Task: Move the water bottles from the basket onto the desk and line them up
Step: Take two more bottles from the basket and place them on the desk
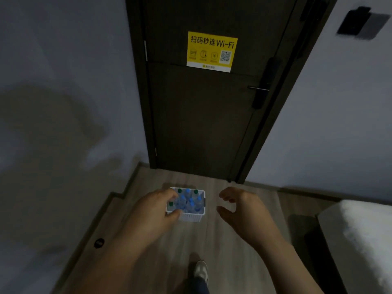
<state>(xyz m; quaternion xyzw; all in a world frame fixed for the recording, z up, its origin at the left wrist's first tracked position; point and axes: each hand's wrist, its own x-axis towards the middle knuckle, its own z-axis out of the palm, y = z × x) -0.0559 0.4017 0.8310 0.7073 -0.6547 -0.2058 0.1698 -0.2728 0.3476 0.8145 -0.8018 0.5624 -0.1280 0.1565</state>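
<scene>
Low at centre frame, the fingers of the left hand curve loosely over the left rim of the basket; whether they touch it is unclear. To its right, the right hand hangs open and empty. The bottles stand in the basket on the floor, before a door.

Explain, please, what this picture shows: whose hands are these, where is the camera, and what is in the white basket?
There is no machine, only a person. The one picture comes from a camera worn on the head, looking forward and down. The white basket stands on the wooden floor before a dark door and holds water bottles with blue and green caps. The left hand reaches over the basket's left side, apparently not gripping it. The right hand hangs apart to the right, fingers loosely curled, holding nothing. No desk is in view.
</scene>
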